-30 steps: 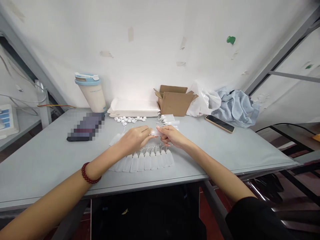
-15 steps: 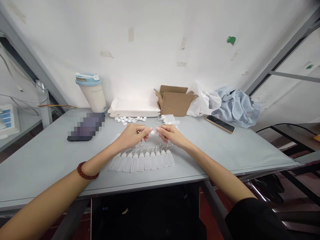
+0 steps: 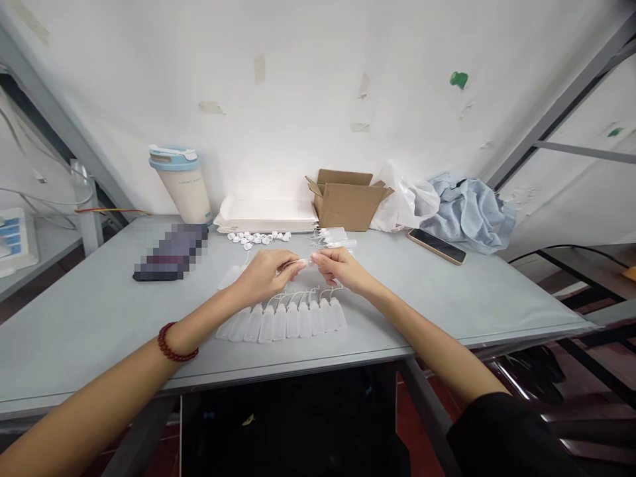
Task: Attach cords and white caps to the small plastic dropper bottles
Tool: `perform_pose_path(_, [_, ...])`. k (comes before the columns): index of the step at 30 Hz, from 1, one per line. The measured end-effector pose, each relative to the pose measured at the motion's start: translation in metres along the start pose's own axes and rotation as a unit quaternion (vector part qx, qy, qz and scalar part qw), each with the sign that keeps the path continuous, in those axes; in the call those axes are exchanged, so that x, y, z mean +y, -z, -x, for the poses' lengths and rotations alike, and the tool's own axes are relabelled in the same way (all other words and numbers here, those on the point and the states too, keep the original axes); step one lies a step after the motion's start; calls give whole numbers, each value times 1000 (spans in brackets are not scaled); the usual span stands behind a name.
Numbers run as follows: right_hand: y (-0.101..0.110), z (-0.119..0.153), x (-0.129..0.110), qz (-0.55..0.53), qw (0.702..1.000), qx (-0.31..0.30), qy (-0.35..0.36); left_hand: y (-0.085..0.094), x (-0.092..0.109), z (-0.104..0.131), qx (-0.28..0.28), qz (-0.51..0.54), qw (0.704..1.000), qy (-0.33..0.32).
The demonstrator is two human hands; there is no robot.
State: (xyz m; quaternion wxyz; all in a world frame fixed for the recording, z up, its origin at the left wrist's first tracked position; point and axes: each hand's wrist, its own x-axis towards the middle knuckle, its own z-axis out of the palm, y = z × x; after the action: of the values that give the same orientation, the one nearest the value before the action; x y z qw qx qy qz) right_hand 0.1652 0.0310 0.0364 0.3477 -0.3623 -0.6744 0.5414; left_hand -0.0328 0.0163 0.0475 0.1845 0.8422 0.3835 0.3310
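Observation:
Above the row of bottles, my left hand [image 3: 271, 273] is closed in a pinch on a small white plastic piece [image 3: 306, 262]. Facing it, my right hand [image 3: 340, 266] pinches at the right end of that piece; its exact shape is mostly hidden by fingers. Just below lie several translucent squeeze bottles [image 3: 292, 320] side by side, with thin bent white tubes [image 3: 297, 295] pointing away from me. Part of another bottle [image 3: 227, 277] shows left of my left hand. Behind the hands are a cluster of small white caps [image 3: 258, 238] and a few more tubed bottles [image 3: 334, 234].
Along the wall stand a tumbler [image 3: 183, 189], a stack of white sheets or bags [image 3: 268, 215], an opened cardboard box [image 3: 348, 204], a plastic bag [image 3: 405, 202] and a blue cloth [image 3: 472, 209]. A phone [image 3: 437, 245] lies right, a dark blurred-out item [image 3: 171, 253] left.
My left hand has turned slightly, its fingers now covering more of the white piece. My right hand stays nearly in place. The bottles on the table have not moved.

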Motion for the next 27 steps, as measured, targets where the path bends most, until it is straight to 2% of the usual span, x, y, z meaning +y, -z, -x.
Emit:
perform_pose_path(2, [3,-3,2,51,998,30,27,1,-2,-3,23,7,1000,20])
perform_pose_path(4, [10,-7,5,154,980,94,88,7,-9,-6,55,0,997,59])
perform_pose_path(7, [31,-15,13,309,914,193,181,25,-30,-11,97,-91,984,116])
perform_pose_path(9, [48,-22,20,358,878,246,202,37,-50,-12,89,-181,969,141])
perform_pose_path(12, [69,-33,31,389,855,284,192,49,-78,-10,42,-268,949,160])
perform_pose_path(14, [78,-39,38,404,850,291,175,51,-91,-9,8,-268,948,170])
perform_pose_path(17, [84,-47,46,412,853,286,142,49,-98,-8,-20,-254,952,172])
perform_pose_path(23, [91,-51,55,369,878,287,100,44,-99,-10,-21,-214,960,180])
perform_pose_path(27, [94,-52,59,330,891,292,106,43,-103,-10,-21,-208,960,187])
